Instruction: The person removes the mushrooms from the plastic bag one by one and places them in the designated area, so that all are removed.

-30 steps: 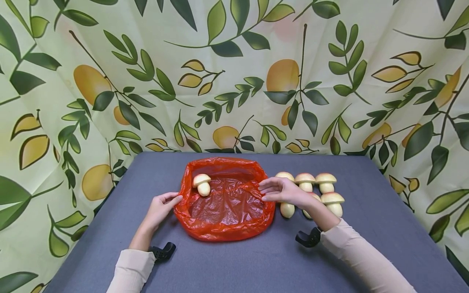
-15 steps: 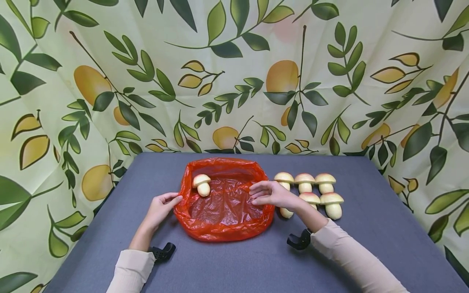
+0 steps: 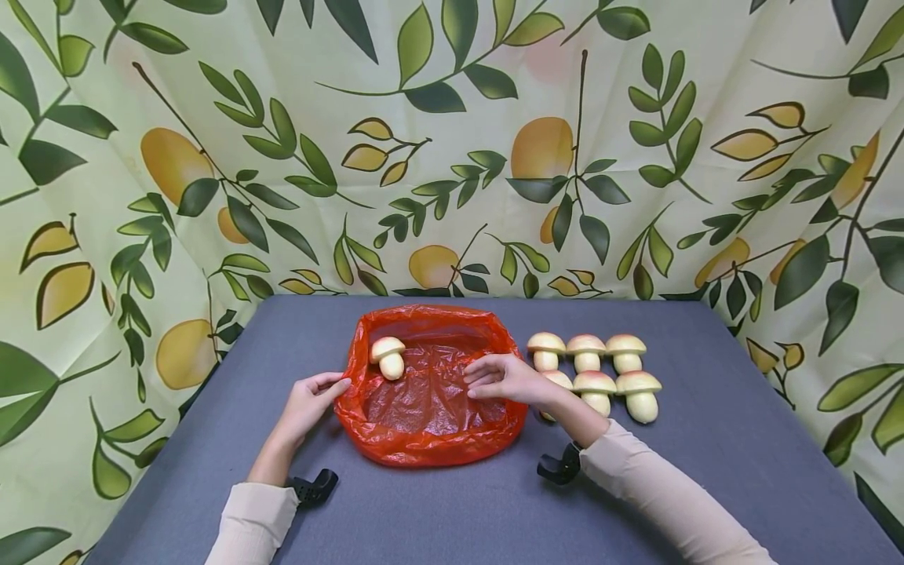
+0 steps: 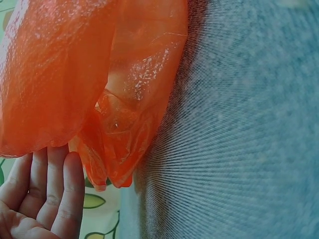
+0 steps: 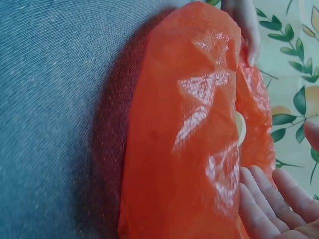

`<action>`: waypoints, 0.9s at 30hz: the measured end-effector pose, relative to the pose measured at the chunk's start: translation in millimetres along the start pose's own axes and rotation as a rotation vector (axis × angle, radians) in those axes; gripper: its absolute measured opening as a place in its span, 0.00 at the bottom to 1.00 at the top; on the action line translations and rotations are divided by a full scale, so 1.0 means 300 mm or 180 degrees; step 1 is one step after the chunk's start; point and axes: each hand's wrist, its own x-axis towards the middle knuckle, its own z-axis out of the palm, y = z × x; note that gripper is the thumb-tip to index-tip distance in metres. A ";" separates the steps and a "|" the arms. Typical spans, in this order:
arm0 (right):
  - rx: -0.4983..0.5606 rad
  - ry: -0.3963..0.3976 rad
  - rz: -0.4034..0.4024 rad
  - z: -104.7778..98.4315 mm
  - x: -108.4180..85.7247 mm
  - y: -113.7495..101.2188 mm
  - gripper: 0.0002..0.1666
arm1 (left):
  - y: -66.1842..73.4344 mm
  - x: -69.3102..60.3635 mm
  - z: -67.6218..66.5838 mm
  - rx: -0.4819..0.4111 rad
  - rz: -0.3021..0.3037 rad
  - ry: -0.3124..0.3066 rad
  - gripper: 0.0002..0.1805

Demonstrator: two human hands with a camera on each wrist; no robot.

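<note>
A red plastic bag [image 3: 424,449] lies with its wide mouth facing up on the table. Inside it, toward the left, sits one pale toy mushroom [image 3: 390,366]. My left hand [image 3: 304,408] pinches the bag's left rim; in the left wrist view the fingers [image 4: 49,199] stretch up and their tips disappear behind the red plastic. Over the right side of the bag's mouth hovers my right hand [image 3: 508,378], its fingers [image 5: 269,199] loosely extended and holding nothing. To its right several more toy mushrooms [image 3: 587,351] lie in two rows, the nearest partly covered by this hand.
The blue-grey table [image 3: 438,518] extends to a leaf-and-fruit-patterned cloth [image 3: 452,180] hanging behind and at both sides. Black wrist mounts [image 3: 315,486] sit on both forearms, below the sleeves' cuffs.
My right hand has drifted left from the bag's right edge to over its opening, uncovering more of the mushrooms. The left hand and the bag have stayed nearly still.
</note>
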 end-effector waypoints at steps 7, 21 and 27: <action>0.0062 0.0021 0.0070 0.020 0.019 -0.020 0.28 | -0.002 0.000 0.000 0.0006 -0.0030 0.0036 0.22; 0.0027 -0.0014 0.0132 0.053 0.083 -0.047 0.27 | -0.011 0.003 -0.001 0.0010 -0.0005 0.0026 0.22; 0.0012 -0.0024 0.0192 0.063 0.103 -0.075 0.25 | -0.007 0.003 -0.001 0.0012 -0.0018 0.0046 0.22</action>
